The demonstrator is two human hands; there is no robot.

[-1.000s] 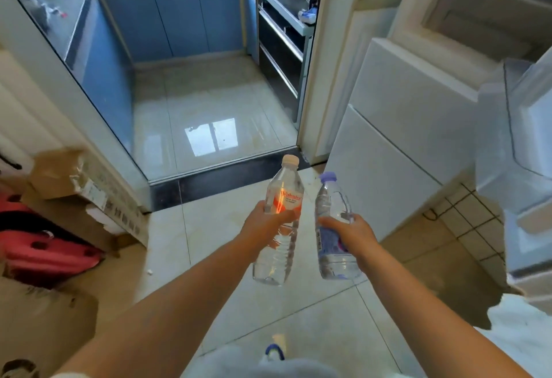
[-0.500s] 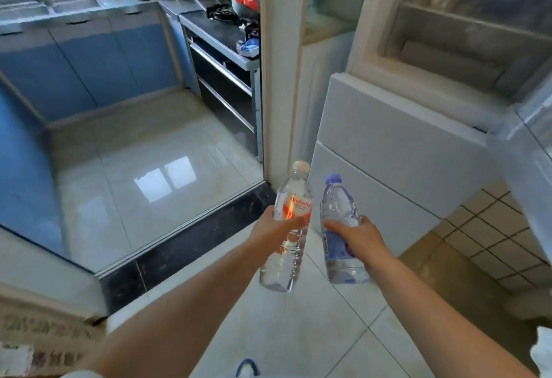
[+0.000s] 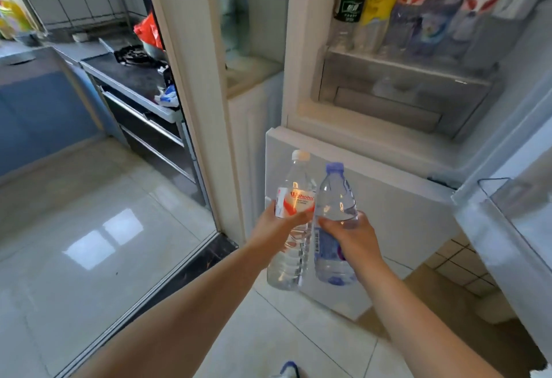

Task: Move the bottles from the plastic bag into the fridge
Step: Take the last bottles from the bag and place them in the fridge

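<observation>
My left hand (image 3: 276,228) grips a clear water bottle with a red-and-white label and white cap (image 3: 294,204). My right hand (image 3: 351,235) grips a clear water bottle with a blue label and blue cap (image 3: 334,195). Both bottles stand upright, side by side and touching, in front of the fridge's closed lower drawers (image 3: 403,222). The fridge (image 3: 373,135) stands open above them. Several bottles (image 3: 418,4) fill its shelf over a grey drawer (image 3: 397,94). The plastic bag is out of view.
The open fridge door (image 3: 507,222) with a clear bin hangs at the right. A white door frame (image 3: 191,85) stands left of the fridge. Beyond it lie a glossy kitchen floor (image 3: 98,228), a stove counter (image 3: 131,76) and blue cabinets (image 3: 41,114).
The view has swung up and right, bringing the open fridge compartment and its stored bottles into sight. Both hands still hold the bottles, now nearer the fridge front.
</observation>
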